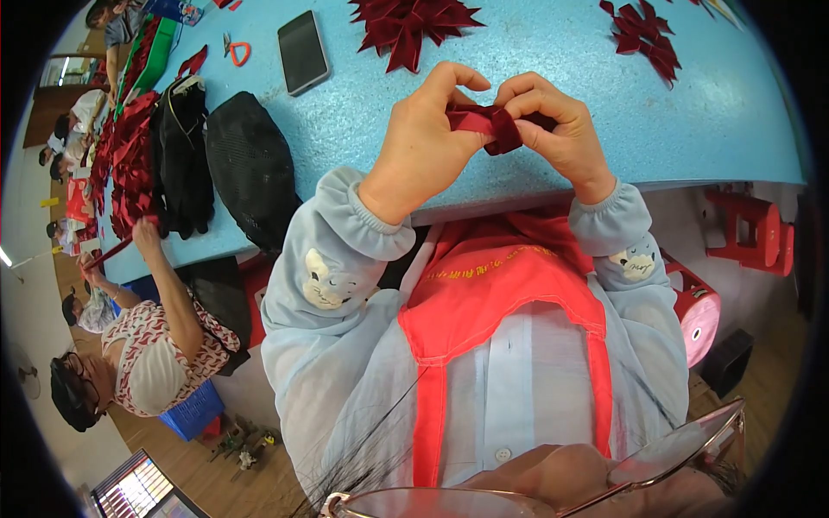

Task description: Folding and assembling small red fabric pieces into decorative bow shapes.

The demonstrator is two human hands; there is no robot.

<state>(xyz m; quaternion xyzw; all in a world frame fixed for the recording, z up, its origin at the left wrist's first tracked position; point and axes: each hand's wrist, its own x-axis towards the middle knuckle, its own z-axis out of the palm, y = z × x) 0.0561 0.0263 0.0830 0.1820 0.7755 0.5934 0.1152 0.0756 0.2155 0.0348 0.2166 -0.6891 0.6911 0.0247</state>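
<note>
Just above the table's near edge, a dark red velvet ribbon (503,134) is looped and folded between my two hands. My left hand (414,142) pinches its left part, with the thumb along the ribbon and the index finger arched above it. Thumb and fingers of my right hand (560,129) close on the ribbon's other side, by the loop. Part of the ribbon is hidden behind my fingers. Beyond my hands lies a cluster of dark red velvet bows (410,28), and a smaller cluster (648,41) rests at the far right.
On the blue table (725,129) lie a phone (303,53), an orange-handled cutter (238,53) and two black bags (250,164). Further left are a red ribbon heap (134,160) and a green tray (157,60). A person (151,345) works there. Red stools (747,231) stand under the right side.
</note>
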